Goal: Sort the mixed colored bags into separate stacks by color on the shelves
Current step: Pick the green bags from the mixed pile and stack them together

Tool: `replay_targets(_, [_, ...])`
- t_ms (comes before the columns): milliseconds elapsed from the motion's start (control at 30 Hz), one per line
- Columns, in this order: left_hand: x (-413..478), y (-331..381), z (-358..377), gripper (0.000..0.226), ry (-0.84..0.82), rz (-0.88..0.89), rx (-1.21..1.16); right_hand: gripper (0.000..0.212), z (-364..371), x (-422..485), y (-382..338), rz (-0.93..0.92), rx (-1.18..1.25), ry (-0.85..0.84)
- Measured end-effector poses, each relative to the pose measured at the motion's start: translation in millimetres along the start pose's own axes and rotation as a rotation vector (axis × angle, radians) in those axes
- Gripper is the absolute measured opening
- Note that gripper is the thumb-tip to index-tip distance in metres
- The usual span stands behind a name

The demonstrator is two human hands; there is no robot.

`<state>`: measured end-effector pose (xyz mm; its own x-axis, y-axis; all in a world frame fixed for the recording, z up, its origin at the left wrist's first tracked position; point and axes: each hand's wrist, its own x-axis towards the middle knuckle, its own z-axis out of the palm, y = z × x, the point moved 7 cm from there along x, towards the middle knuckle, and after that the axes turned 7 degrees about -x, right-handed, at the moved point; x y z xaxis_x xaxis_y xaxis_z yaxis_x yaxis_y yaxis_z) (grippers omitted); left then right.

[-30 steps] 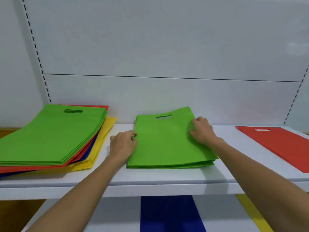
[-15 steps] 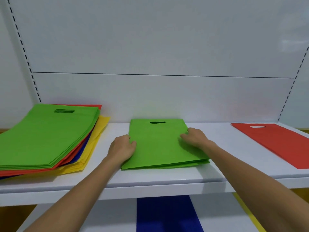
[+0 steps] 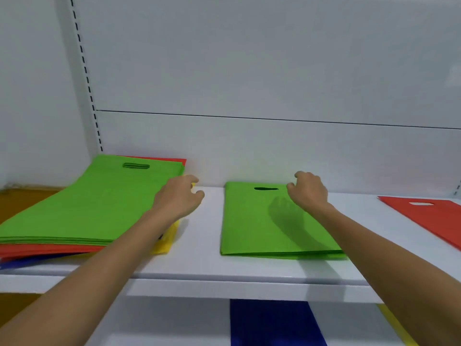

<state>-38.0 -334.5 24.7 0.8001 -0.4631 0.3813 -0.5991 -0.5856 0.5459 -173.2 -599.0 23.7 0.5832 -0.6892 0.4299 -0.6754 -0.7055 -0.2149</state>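
Three piles lie on my shelf (image 3: 199,248): one mixed stack (image 3: 82,208) beside my loosely curled, empty left hand (image 3: 178,196), one green stack (image 3: 252,226) beneath my likewise empty right hand (image 3: 309,192), and one red pile (image 3: 434,221) at far right.

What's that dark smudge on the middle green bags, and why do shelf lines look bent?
Head view: the smudge is the shadow of the right hand held over the stack of flat green fabric bags, lit from above. Head view: the wide-angle lens bends the white shelf edge and wall seam.
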Motion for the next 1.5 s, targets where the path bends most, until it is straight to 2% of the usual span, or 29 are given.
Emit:
replay_targets(133, [10.0, -38.2, -53.5, 0.041, 0.020, 0.016, 0.050, 0.037, -8.7, 5.2, -66.2, -0.053, 0.092, 0.032])
replay_targets(433, [22.4, -179.5, -140.3, 0.039, 0.034, -0.115, 0.142, 0.035, 2.0, -12.0, -219.1, -0.190, 0.176, -0.012])
replay_targets(600, [18.0, -234.0, -159.1, 0.036, 0.038, -0.165, 0.149, 0.035, 20.2, -31.1, -272.2, -0.189, 0.131, -0.149])
replay_targets(733, [15.2, -257.2, -157.5, 0.032, 0.009, -0.175, 0.158, 0.017, 44.7, -50.2, -296.3, -0.163, 0.026, -0.326])
replay_targets(867, [12.2, -262.0, -148.8, 0.036, 0.038, -0.174, 0.166, 0.029, 63.5, -66.3, -312.3, -0.153, -0.020, -0.429])
replay_targets(967, [11.8, -258.3, -144.6, 0.037, 0.106, -0.146, 0.179, 0.033, 63.6, -75.9, -308.7, -0.084, -0.042, -0.369])
replay_targets(1133, [14.5, -270.1, -134.2, 0.035, 0.135, -0.207, 0.088, 0.029, 66.4, -91.4, -295.9, 0.072, 0.104, -0.121])
replay_targets(1267, [13.7, -275.6, -131.9, 0.030, 0.234, -0.179, -0.045, 0.021, 66.8, -93.8, -294.2, 0.055, 0.177, 0.002])
replay_targets(1500, [6.8, -268.4, -135.6, 0.031, 0.329, -0.088, -0.156, 0.019, 61.4, -96.8, -295.0, 0.005, 0.122, 0.121])
